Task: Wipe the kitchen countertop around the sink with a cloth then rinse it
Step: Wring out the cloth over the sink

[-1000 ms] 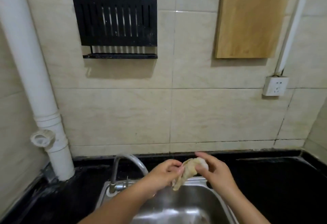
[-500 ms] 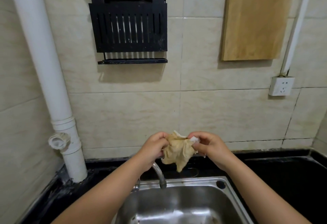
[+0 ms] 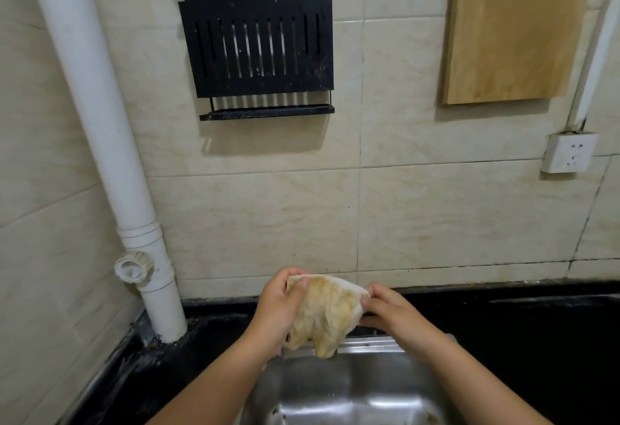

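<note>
Cloth [image 3: 327, 314]: I see it stained yellow, held up over the far edge of the sink [image 3: 349, 391].
Left hand [image 3: 280, 307]: I see it gripping the cloth's left edge, thumb on top.
Right hand [image 3: 391, 312]: I see it pinching the cloth's right edge.
Countertop [image 3: 536, 340]: black, around the sink.

Yellowish-beige stained cloth [image 3: 327, 315] (whiter along its top edge), black countertop [image 3: 523, 330], silver sink [image 3: 352, 391], black slotted rack [image 3: 256, 39], cream marbled tiles [image 3: 436, 216], white pipe [image 3: 100, 122]
</note>
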`<state>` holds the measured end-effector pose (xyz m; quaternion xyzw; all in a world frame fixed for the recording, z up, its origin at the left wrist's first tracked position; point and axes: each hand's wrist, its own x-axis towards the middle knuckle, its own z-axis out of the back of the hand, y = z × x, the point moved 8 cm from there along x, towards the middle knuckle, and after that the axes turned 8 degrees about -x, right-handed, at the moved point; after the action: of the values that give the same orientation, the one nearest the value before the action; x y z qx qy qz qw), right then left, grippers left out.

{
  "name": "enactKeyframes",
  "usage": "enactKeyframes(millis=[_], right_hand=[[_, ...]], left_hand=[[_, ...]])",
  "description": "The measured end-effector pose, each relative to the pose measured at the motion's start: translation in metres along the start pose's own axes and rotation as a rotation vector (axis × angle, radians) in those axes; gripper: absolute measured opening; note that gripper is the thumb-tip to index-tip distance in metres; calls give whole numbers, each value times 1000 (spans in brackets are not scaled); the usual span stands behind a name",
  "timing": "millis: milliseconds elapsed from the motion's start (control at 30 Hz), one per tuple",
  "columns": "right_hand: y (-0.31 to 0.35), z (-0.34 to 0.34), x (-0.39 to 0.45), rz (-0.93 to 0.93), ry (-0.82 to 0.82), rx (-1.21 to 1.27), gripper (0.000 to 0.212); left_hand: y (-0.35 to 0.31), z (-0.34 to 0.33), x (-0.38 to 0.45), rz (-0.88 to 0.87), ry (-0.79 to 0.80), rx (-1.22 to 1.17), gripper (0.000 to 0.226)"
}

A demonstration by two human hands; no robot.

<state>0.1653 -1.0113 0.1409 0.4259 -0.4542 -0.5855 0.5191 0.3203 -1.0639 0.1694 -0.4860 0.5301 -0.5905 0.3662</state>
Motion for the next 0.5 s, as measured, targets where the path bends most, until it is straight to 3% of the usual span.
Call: enactKeyframes(millis=[133, 200, 267, 333, 433, 500], right_hand=[[0, -8, 12, -65, -145, 271, 23], [0, -12, 18, -93, -186, 325, 21], [3, -20, 25, -83, -122, 342, 17], [7, -22, 32, -25, -67, 208, 5], [17, -9, 38, 73, -122, -78, 13], [28, 3, 40, 140, -191, -279, 24]], left_hand=[[-16, 5, 1, -220, -91, 241, 23], [-16, 7, 5, -222, -169, 233, 23], [-17, 9, 11, -176, -231, 186, 18], [-20, 9, 17, -146, -232, 170, 18], [-22, 4, 25, -65, -119, 168, 18], [-17, 7, 30, -15, -44, 195, 32]])
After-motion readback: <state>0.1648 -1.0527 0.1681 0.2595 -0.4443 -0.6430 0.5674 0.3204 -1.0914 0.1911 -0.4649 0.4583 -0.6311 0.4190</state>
